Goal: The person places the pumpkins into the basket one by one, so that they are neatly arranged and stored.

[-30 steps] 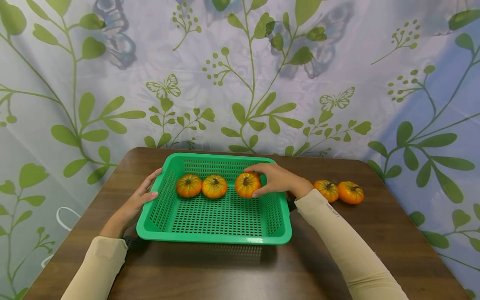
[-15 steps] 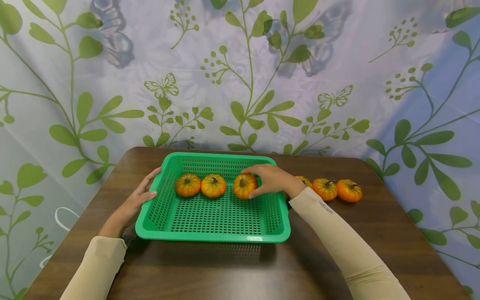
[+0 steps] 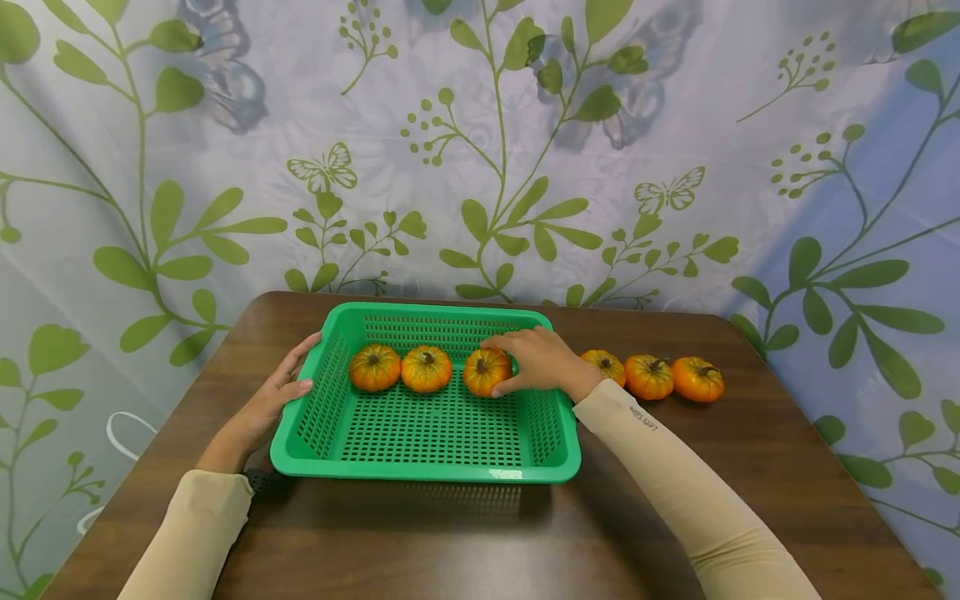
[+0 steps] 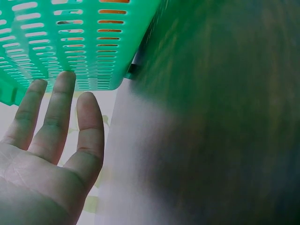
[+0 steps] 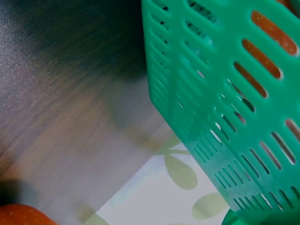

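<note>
A green plastic basket (image 3: 435,429) with slotted walls stands on the table, holding several small orange pumpkins. Two of these, a left pumpkin (image 3: 374,367) and a middle pumpkin (image 3: 426,369), sit side by side at the back. My right hand (image 3: 542,360) reaches over the right rim, its thumb and fingers round a third pumpkin (image 3: 484,372) just right of them. At the left wall, my left hand (image 3: 264,406) touches the basket with its thumb by the rim. In the left wrist view its fingers (image 4: 56,112) extend straight against the outer wall. The right wrist view hides the right fingers.
Right of the basket, a row of pumpkins (image 3: 648,377) lies on the brown wooden table (image 3: 675,467), the nearest partly behind my right wrist. A leaf-patterned cloth (image 3: 420,167) hangs behind the table. A white cord (image 3: 123,437) shows at the left edge.
My right hand has shifted slightly left with the pumpkin, closer to the middle one. More of the nearest pumpkin outside the basket shows past my wrist. The left hand stays in place.
</note>
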A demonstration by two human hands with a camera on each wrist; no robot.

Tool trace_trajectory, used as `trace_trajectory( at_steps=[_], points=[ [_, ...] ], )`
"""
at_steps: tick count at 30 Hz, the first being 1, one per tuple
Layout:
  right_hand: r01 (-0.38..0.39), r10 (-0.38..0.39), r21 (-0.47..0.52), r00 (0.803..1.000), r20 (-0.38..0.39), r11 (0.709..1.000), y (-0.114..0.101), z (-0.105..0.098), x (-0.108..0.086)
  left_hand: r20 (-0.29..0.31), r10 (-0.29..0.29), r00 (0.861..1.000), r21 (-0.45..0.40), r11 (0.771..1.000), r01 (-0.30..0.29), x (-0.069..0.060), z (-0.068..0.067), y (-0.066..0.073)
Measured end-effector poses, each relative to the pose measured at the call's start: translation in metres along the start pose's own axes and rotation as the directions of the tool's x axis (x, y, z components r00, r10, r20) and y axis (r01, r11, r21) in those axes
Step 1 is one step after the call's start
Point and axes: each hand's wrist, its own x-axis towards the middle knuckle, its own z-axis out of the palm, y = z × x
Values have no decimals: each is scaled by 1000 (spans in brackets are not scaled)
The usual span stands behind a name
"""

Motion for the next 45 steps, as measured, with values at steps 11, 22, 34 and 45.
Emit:
trace_trajectory(
  at_steps=[11,22,34,45],
  points=[
    [-40,44,-58,997,67,997,-2,0,1,-5,9,1000,10,1000,-9,0,0,0],
    [-56,58,-41,997,41,998,-3,1,1,15,34,999,-23,999,-33,1,-1,-1],
    [-83,84,-46,996,31,996,-2,3,2,3,13,1000,8,1000,-13,2,0,0],
    [-63,63,-23,998,-1,998,0,4,1,27,17,1000,-57,998,-15,1,-1,0]
  ],
)
